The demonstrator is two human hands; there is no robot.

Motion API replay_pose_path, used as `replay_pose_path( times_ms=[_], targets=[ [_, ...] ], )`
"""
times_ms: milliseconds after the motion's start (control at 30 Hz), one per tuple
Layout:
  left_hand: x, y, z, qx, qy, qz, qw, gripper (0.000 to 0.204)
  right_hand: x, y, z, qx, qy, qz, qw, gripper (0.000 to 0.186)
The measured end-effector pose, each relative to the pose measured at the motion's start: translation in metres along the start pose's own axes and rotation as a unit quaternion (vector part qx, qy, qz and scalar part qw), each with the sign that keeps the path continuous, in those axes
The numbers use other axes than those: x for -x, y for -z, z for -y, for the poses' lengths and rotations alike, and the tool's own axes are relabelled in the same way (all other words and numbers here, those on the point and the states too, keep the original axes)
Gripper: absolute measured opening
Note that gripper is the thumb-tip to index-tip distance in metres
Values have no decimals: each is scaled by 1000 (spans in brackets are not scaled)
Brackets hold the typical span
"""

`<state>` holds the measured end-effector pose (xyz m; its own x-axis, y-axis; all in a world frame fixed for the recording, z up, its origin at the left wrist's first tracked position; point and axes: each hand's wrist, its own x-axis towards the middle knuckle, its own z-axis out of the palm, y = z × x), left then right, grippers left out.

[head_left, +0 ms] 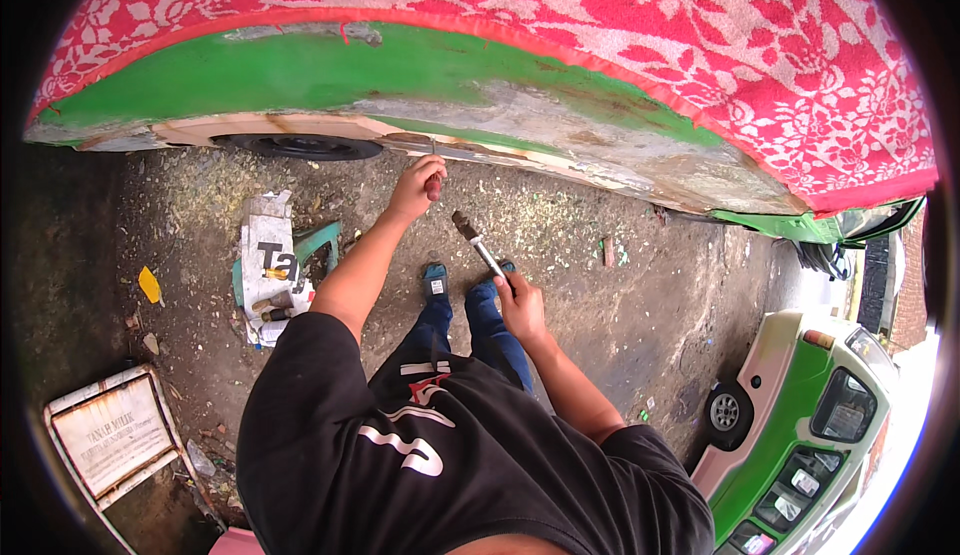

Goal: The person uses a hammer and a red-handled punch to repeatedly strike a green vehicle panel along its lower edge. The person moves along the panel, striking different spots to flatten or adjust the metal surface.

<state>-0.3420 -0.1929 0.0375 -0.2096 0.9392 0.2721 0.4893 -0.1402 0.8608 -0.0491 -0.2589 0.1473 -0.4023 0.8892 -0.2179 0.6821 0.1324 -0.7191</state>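
Note:
My left hand (418, 186) grips a small tool with a dark red handle (433, 186). Its thin metal tip touches the worn lower edge of a green vehicle body (470, 150), where the paint is stripped to bare filler. My right hand (521, 302) holds a hammer (474, 239) by its metal shaft. The hammer's dark head is raised a short way below and to the right of the left hand. My legs in blue jeans and my shoes (436, 280) stand on the dirt ground between the two arms.
A red floral cloth (620, 25) covers the vehicle's top, and a black tyre (300, 146) shows under its sill. Crumpled newspaper with tools (268, 280) lies on the ground at left, beside a yellow scrap (148, 285). A white framed board (110, 437) lies lower left. Another green and white vehicle (800, 425) stands at right.

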Motion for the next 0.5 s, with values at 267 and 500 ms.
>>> replay_pose_path(
  times_ms=[267,500],
  targets=[
    [-4,0,-5,42,42,0,998,22,-11,-1,19,-37,6,3,999,29],
    [-21,0,-9,72,110,10,991,20,-43,-16,16,69,72,-29,995,24]
  ],
)
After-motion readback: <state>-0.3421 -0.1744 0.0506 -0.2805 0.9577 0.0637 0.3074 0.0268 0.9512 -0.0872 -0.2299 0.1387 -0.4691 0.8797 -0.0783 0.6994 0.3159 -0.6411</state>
